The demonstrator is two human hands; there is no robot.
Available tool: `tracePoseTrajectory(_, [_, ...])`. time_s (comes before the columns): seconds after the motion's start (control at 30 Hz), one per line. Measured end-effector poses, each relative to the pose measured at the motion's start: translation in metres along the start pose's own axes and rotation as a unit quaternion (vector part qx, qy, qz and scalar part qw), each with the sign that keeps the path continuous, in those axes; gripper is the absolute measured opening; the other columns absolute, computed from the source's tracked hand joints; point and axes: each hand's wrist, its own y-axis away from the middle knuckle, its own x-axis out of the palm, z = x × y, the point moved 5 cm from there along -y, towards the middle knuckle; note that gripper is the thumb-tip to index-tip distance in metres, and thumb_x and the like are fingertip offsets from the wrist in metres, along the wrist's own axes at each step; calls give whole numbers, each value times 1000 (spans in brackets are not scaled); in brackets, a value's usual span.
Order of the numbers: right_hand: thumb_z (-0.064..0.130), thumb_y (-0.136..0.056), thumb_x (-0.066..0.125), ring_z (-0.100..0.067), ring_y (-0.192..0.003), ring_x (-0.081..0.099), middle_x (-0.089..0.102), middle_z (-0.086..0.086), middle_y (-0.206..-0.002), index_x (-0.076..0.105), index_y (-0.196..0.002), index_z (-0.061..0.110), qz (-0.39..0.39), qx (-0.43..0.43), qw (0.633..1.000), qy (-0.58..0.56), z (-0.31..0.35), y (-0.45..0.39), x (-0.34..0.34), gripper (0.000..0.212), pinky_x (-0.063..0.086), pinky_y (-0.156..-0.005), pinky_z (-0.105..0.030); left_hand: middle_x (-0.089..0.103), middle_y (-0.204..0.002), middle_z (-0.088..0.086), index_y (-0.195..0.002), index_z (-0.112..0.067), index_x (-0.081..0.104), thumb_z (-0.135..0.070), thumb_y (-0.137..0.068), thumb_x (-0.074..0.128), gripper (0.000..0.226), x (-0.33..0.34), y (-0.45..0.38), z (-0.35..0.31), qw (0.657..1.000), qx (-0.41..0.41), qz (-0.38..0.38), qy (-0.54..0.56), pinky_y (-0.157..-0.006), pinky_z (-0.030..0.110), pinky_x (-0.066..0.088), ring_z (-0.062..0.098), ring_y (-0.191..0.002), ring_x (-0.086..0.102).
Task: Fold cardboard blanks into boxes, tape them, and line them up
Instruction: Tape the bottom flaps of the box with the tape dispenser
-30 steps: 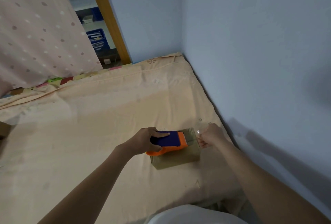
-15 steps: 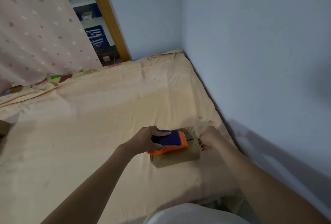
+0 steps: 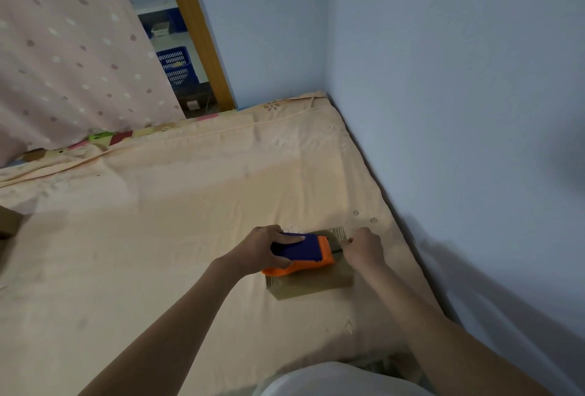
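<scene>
1. Leftmost of what matters, the left hand [image 3: 259,250] wraps its fingers and thumb round the blue and orange tape dispenser [image 3: 300,251], which rests on top of the cardboard box [image 3: 311,281].
2. Hard plastic like the dispenser's should give a firm, non-slip hold; taking it by the blue body, as now, looks sound, and the front edge near the tape is probably best avoided, since a cutter may sit there.
3. The box sits on the bed [image 3: 158,253], toward its right edge and near the blue wall [image 3: 459,142], directly in front of the person.
4. Small and hollow, it is likely very light and could slide or tip on the soft sheet, so it wants downward pressure while the tape is drawn.
5. Its panels look stiff but would probably dent if squeezed; holding at edges and corners seems safer than pressing mid-panel.
6. To the right, the right hand [image 3: 364,250] is curled at the box's far right end, seemingly pinching the free end of the tape there; the strip itself is too thin and clear to make out.
7. Tape is sticky and floppy, so keeping it taut between the two hands seems wise.
</scene>
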Motion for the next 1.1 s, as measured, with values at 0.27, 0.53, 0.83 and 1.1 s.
tracePoseTrajectory(0.27, [31,-91,72,-10,-54,47,50,2,-56,52,-56,13,7,4,1000,-10,-10,-5,-7,44,29,-50,-22,54,-113,-6,-141,-48,47,-35,-87,71,60,-13,5,0,999,14,20,-47,-75,15,44,11,-100,49])
tracePoseTrajectory(0.53, [34,-89,75,-6,-56,52,56,5,-57,58,-57,15,17,0,1000,21,-7,-11,-8,41,29,-49,-20,53,-109,-9,-141,-48,47,-33,-85,75,64,-17,12,4,999,16,19,-42,-71,10,41,8,-95,50])
tracePoseTrajectory(0.83, [27,-86,79,-9,-57,50,53,4,-53,48,-48,16,2,1,1000,26,-7,-11,-10,50,30,-48,-18,55,-110,-10,-139,-49,50,-32,-83,76,64,-28,31,25,999,-4,23,-38,-71,12,42,8,-97,52])
tracePoseTrajectory(1.1, [30,-84,79,-24,-66,64,62,-9,-58,46,-49,13,-5,-10,999,36,-8,-12,-5,51,40,-57,-27,57,-106,-13,-136,-52,51,-28,-82,76,64,-43,65,65,999,-34,9,-26,-72,15,48,7,-95,54])
